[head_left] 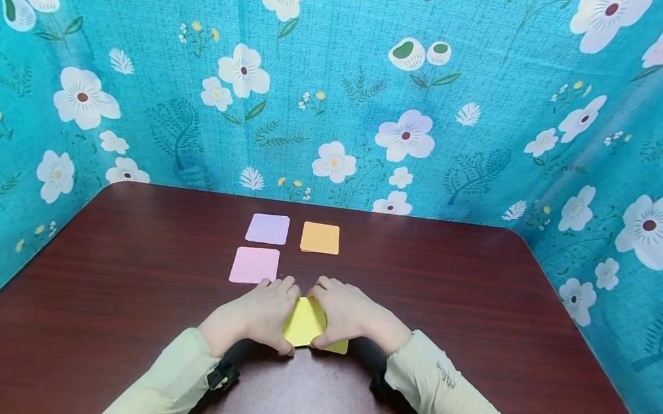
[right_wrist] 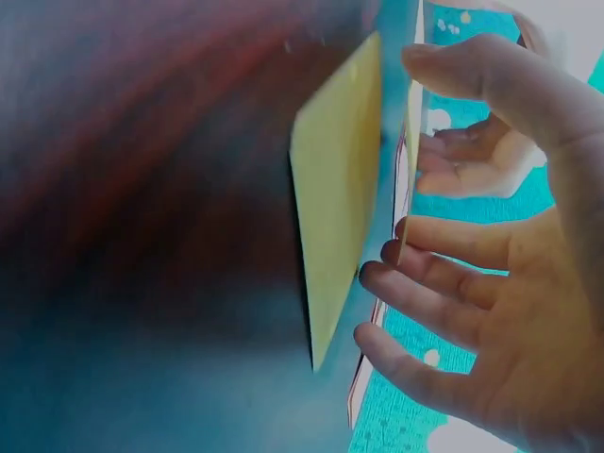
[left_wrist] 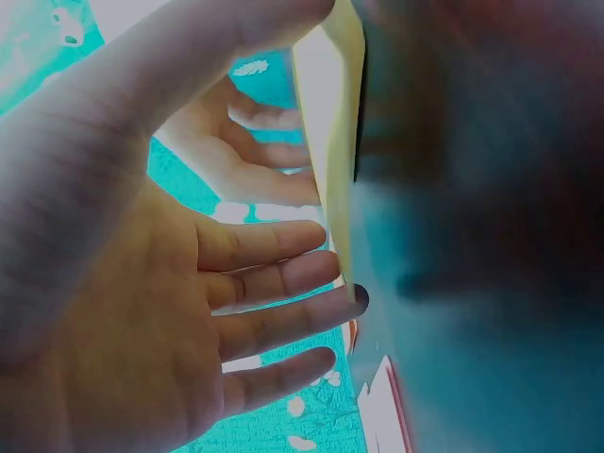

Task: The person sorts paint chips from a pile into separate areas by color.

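Observation:
Two square yellow cards with rounded corners are between my hands near the middle of the table. My left hand (head_left: pixel 261 311) holds the upper yellow card (head_left: pixel 301 323) at its left side, thumb on the near edge and fingertips on the far edge. On the other side my right hand (head_left: pixel 353 313) grips the same card, thumb and fingers at opposite edges. The right wrist view shows this card edge-on, raised over the lower yellow card (right_wrist: pixel 335 208), which lies on the table. One corner of that lower card sticks out below my right hand in the head view.
A pink card (head_left: pixel 254 266) lies beyond my left hand, with a purple card (head_left: pixel 267 229) behind it. To the right of the purple one is an orange card (head_left: pixel 320 237). The dark wooden table (head_left: pixel 450 276) meets a blue flowered curtain (head_left: pixel 330 88) at its back edge.

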Tool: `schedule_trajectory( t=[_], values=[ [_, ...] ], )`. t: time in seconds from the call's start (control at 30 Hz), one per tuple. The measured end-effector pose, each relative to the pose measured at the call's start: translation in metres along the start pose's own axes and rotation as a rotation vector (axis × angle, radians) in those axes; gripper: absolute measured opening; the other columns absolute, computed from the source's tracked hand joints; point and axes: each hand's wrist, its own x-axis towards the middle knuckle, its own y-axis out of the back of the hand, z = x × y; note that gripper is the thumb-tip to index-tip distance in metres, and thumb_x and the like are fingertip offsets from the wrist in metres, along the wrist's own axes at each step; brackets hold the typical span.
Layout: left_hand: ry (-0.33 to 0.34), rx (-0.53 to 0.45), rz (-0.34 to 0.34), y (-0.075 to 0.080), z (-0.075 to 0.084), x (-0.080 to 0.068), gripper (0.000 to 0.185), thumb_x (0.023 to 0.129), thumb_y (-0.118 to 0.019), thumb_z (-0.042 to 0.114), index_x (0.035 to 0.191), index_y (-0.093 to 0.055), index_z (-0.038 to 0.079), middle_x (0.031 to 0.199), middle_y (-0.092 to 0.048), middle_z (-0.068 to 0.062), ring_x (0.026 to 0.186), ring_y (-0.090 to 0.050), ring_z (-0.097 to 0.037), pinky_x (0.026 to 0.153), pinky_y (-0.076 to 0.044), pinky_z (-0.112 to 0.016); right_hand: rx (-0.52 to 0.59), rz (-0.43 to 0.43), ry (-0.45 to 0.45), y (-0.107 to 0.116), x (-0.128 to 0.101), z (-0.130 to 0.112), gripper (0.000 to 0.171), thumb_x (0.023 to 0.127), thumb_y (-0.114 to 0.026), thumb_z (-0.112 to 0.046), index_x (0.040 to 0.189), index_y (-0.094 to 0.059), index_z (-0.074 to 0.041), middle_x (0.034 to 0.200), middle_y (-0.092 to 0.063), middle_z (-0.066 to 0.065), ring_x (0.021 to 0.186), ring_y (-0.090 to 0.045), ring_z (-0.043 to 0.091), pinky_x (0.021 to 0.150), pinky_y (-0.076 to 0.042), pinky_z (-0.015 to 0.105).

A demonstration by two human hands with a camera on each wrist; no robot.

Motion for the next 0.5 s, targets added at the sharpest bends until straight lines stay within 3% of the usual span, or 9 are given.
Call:
schedule_trajectory(
  t=[0.27, 0.5],
  values=[
    [0.048, -0.051, -0.035, 0.007, -0.012, 0.009, 0.074, 0.051, -0.078, 0.05, 0.102, -0.052, 0.002, 0.089, -0.043, -0.003, 0.081, -0.045, -0.019, 0.073, -0.035, -0.035, 0.084, -0.01, -0.057, 0.009, 0.003, 0.015, 0.071, 0.058, -0.074, -0.047, 0.115, -0.055, -0.01, 0.103, -0.049, -0.002, 0.074, -0.048, 0.009, 0.063, -0.043, 0.024],
    [0.058, -0.09, -0.013, 0.004, -0.027, 0.022, 0.074, 0.057, -0.077, 0.047, 0.11, -0.051, 0.003, 0.096, -0.046, -0.004, 0.086, -0.044, -0.019, 0.077, -0.035, -0.036, 0.123, 0.012, -0.104, 0.012, 0.009, 0.029, 0.072, 0.058, -0.074, -0.046, 0.117, -0.055, -0.01, 0.106, -0.05, 0.0, 0.079, -0.049, 0.01, 0.068, -0.045, 0.026]
  ],
)
